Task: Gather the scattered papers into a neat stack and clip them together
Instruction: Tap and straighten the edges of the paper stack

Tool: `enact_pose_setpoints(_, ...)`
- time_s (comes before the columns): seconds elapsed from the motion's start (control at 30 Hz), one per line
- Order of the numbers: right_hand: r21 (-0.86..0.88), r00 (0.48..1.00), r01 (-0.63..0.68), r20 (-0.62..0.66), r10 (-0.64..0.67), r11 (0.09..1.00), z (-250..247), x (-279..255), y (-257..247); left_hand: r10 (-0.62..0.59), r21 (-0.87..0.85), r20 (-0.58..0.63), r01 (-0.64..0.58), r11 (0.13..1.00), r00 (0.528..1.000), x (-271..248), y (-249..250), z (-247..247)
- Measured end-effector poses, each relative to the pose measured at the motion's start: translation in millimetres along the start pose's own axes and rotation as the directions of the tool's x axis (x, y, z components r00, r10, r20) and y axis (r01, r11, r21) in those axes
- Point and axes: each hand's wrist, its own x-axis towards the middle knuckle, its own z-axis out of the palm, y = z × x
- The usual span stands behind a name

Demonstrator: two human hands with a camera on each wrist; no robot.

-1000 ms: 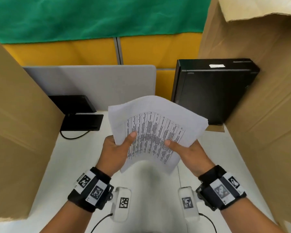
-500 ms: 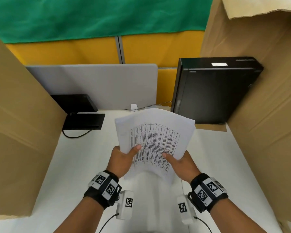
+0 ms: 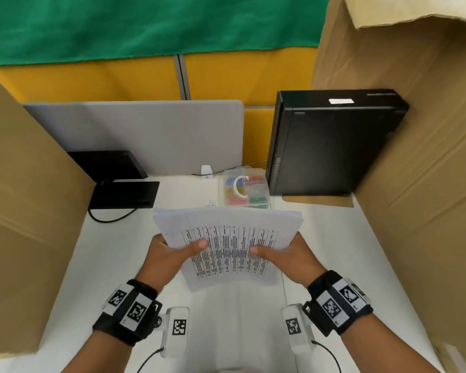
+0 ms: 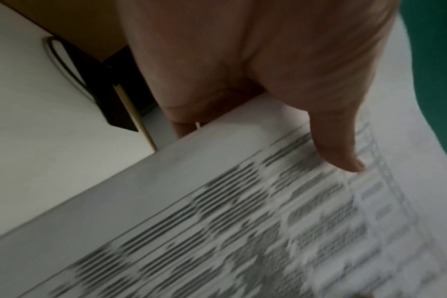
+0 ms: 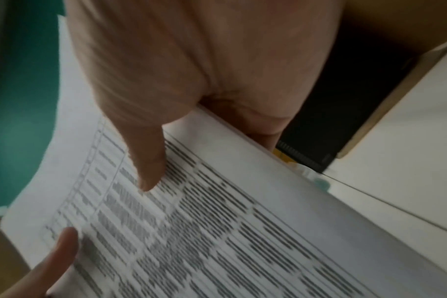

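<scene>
Nearest to us, the left hand [image 3: 165,258] and the right hand [image 3: 287,254] hold the stack of papers [image 3: 228,247] between them, above the white desk [image 3: 119,254]. Each hand grips one side edge: the thumb lies on the printed top sheet and the other fingers are curled under the stack.

Only the wrist views show this grip closely. In the left wrist view the left thumb [image 4: 339,153] presses on the table lines, and the fingers under the sheets are mostly hidden. In the right wrist view the right thumb [image 5: 148,167] does the same, and the tip of the left thumb [image 5: 61,248] appears at the near left corner. Both wrist pictures are blurred, so we cannot read the text. Only the head view shows the whole stack and what stands behind it.

The stack is tilted, its far edge higher than its near edge, and its long axis runs from near to far. The printed columns also run this way. The far edge looks almost even.

Just behind the far edge lies a small paper clip [image 3: 211,204], and then a clear organizer box [image 3: 246,188] with coloured contents. To the left a cardboard wall [image 3: 24,211] limits the desk, to the right another cardboard wall [image 3: 414,184]. Far right stands a black computer case [image 3: 331,146], far left a black monitor base [image 3: 124,193]. The open desk surface lies around and below the hands.
</scene>
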Motion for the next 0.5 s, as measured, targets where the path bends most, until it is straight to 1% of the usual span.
enact_pose_setpoints(0.13, 0.014, 0.997, 0.065, 0.039, -0.066, 0.998, -4.9, -4.6, -24.7, 0.123, -0.045, 0.11, -0.119, 0.992, 0.986, 5.1, 25.6, -4.9)
enact_pose_setpoints(0.27, 0.038, 0.991, 0.12, 0.055, -0.122, 0.992, -9.4, -7.3, -48.3, 0.18, -0.06, 0.187, -0.171, 0.983, 0.966, 9.0, 39.2, -2.5)
enact_pose_setpoints(0.37, 0.063, 0.98, 0.199, 0.01, -0.2, 0.978, -8.6, -10.3, -63.9, 0.196, -0.055, 0.198, -0.189, 0.981, 0.96, 10.7, 40.6, -0.9)
enact_pose_setpoints(0.5, 0.028, 0.958, 0.284, -0.053, -0.282, 0.959, -6.9, -13.5, -76.9, 0.238, -0.057, 0.144, -0.232, 0.971, 0.961, 7.8, 47.4, 2.2)
